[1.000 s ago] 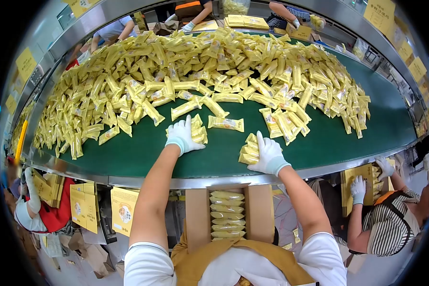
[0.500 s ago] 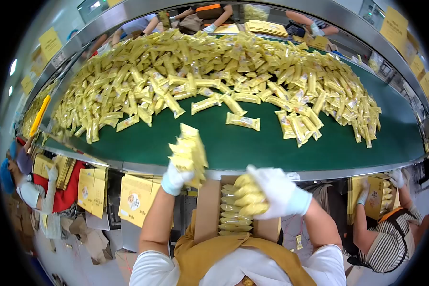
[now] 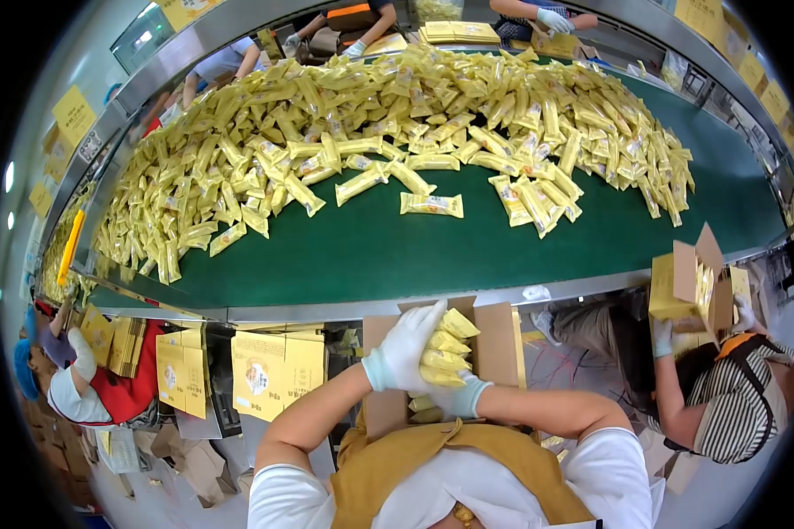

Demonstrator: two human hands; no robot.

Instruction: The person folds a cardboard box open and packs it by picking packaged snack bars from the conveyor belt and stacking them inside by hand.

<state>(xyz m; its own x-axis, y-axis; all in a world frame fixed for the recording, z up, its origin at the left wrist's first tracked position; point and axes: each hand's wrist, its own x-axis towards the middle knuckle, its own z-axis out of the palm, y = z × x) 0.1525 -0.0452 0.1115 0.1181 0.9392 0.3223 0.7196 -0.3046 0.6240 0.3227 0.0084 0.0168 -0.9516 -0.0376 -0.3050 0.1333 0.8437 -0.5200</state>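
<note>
My left hand (image 3: 403,346), in a white glove, is closed on a stack of yellow wrapped snack packets (image 3: 446,349) above an open cardboard box (image 3: 499,342). My right hand (image 3: 461,397), also gloved, reaches into the box just below that stack. Its fingers are hidden by the packets and my left hand, so I cannot tell what they hold. More packets (image 3: 422,409) lie inside the box, partly covered by my hands. The box stands open against my front, with its flaps spread.
A large heap of packets (image 3: 344,115) covers much of the green conveyor belt (image 3: 326,260). Flat yellow cartons (image 3: 273,373) stand at my left. A co-worker in a striped top (image 3: 737,410) handles a box (image 3: 686,280) at right; other people work at left and across the belt.
My left hand has brought its packets from the belt edge down to the box. My right hand has moved left and lower into the box. The co-worker's box at right has risen.
</note>
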